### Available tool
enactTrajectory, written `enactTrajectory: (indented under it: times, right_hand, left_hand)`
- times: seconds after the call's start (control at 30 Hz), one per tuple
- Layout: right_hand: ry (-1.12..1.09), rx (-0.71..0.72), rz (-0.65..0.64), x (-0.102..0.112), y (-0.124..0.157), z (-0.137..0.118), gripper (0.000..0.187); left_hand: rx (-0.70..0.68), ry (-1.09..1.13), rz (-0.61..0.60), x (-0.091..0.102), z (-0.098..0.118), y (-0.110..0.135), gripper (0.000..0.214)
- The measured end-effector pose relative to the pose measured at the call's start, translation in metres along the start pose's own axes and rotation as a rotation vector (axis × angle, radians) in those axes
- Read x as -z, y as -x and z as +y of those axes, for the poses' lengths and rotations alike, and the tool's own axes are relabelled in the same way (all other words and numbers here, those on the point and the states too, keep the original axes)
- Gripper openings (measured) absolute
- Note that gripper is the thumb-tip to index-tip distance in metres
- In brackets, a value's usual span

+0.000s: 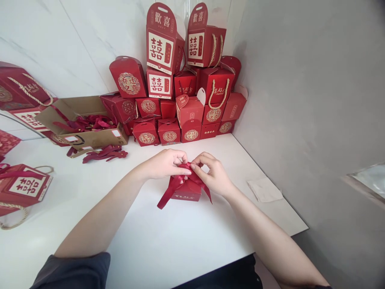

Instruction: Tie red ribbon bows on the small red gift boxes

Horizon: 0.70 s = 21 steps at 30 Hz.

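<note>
A small red gift box (187, 192) with pale lettering on its front stands on the white table before me. Dark red ribbon (169, 193) is gathered at its top, and two tails hang down, one on each side. My left hand (167, 164) pinches the ribbon from the left, thumb and fingers closed together. From the right, my right hand (212, 172) pinches the same ribbon close to the gathered part. The fingers of both hands nearly meet above the box and partly hide the knot or loop there.
Red gift boxes (161, 46) are stacked against the wall at the back. A cardboard box (99, 139) holds dark ribbons; loose ribbons (105, 153) lie in front. Another red box (27, 186) with rope handles sits at left. A white cloth or tissue (265, 190) lies right, near the grey wall.
</note>
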State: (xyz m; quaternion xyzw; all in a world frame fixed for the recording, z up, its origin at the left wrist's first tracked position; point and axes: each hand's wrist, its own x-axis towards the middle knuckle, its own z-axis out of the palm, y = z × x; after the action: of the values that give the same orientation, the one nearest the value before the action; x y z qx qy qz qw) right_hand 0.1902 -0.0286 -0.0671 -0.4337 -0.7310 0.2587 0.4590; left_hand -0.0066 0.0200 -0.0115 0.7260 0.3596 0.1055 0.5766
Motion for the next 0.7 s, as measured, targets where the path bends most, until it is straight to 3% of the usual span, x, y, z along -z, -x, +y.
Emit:
enactTrajectory:
  times: [0.23,0.37,0.53,0.7]
  right_hand:
    - [-0.039,0.057,-0.021,0.008,-0.005,0.005,0.013]
    - [-0.067,0.049,-0.059,-0.002,-0.003,0.006,0.011]
    - [-0.137,0.008,0.007,-0.015,0.002,0.011,0.011]
    - [-0.057,0.158,-0.009,-0.011,0.001,0.015,0.007]
  left_hand:
    - [-0.012,0.029,-0.009,0.006,0.0,-0.001,0.026]
    - [-0.001,0.059,-0.051,0.007,-0.004,-0.003,0.025]
    - [0.014,0.044,-0.063,0.011,-0.003,-0.002,0.025]
    - [0.028,0.029,-0.094,0.015,-0.002,-0.004,0.025]
